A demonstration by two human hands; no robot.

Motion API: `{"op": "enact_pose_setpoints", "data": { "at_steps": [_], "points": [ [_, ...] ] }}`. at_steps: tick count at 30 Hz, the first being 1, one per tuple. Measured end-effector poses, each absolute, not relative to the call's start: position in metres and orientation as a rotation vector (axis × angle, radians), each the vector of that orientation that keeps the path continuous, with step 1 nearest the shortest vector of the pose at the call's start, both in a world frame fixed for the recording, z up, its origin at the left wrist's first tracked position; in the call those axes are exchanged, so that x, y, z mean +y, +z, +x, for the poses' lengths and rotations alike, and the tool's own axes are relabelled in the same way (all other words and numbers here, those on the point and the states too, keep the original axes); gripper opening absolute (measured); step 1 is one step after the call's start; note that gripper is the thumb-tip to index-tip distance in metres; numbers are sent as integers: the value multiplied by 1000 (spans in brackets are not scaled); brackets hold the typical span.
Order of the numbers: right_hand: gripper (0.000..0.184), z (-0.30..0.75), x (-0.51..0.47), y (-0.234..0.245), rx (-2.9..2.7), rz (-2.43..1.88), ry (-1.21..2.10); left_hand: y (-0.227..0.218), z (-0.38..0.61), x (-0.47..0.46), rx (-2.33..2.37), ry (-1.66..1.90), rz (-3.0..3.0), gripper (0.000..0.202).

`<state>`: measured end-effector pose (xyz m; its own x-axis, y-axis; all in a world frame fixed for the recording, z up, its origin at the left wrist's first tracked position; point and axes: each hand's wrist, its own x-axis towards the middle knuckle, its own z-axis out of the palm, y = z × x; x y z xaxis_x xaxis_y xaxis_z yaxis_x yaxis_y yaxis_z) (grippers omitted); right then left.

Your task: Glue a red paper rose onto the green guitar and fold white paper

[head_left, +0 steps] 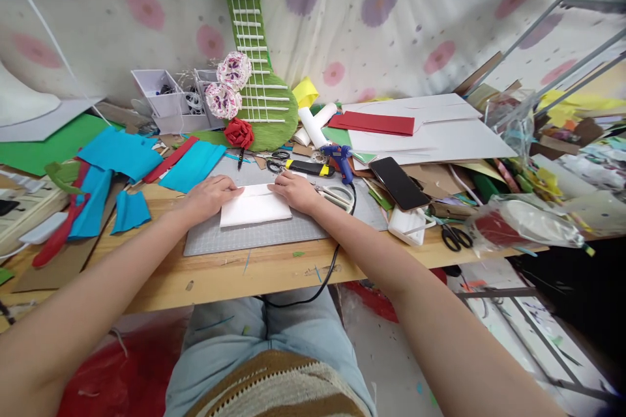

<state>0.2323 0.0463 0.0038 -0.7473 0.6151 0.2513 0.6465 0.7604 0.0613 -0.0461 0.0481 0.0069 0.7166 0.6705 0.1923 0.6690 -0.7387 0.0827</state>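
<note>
Wood up front: the table (244, 277) edge is seen nearest, with a black cable (328, 277) draped over it, below the right hand. A grey cutting mat (254, 238) is laid on the table, and a white sheet (254, 208) is held down on the mat between the two hands. The left hand (210, 195) is pressed on the sheet's left end and the right hand (293, 190) on its right end. So the hands are set apart, fingers laid fairly flat on top and not closed round anything. Foam or card, it can't be told tbh.

Just right of the right hand, white-handled scissors (337, 197) are lying on the mat. Further right, a dark phone (398, 184) is propped on the clutter. Just beyond the right hand, a yellow-and-black utility knife (308, 168) and a blue glue gun (340, 159) are parked side by side. Off to the left of the left hand, blue felt scraps (117, 156) are scattered about.

Well beyond both hands, a green craft guitar (264, 91) is leaned against a flowered cloth (391, 13), with a red paper rose (239, 132) stuck at its base.
</note>
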Motion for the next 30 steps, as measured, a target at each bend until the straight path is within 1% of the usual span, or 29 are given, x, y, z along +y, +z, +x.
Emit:
{"op": "enact_pose_setpoints", "data": {
  "at_steps": [4,8,13,15,17,19,24,30],
  "points": [
    [31,231,43,6,-2722,-1041,-184,10,-48,46,1090,316,2876,44],
    [30,230,42,11,-2747,-1060,-132,18,-45,53,1132,193,2836,47],
    [28,227,44,22,-2799,-1086,-72,38,-37,72,1289,41,2549,47],
    [30,225,44,27,-2822,-1095,-72,45,-28,76,1421,82,2441,44],
    [30,223,44,31,-2832,-1124,-63,47,-14,73,1545,218,2416,43],
    [27,223,42,32,-2834,-1155,-48,45,3,66,1553,286,2475,45],
    [28,225,35,21,-2773,-1150,-101,30,32,39,1401,110,2694,55],
    [32,223,29,9,-2634,-1217,-111,15,32,22,1613,220,2693,62]
  ]
}}
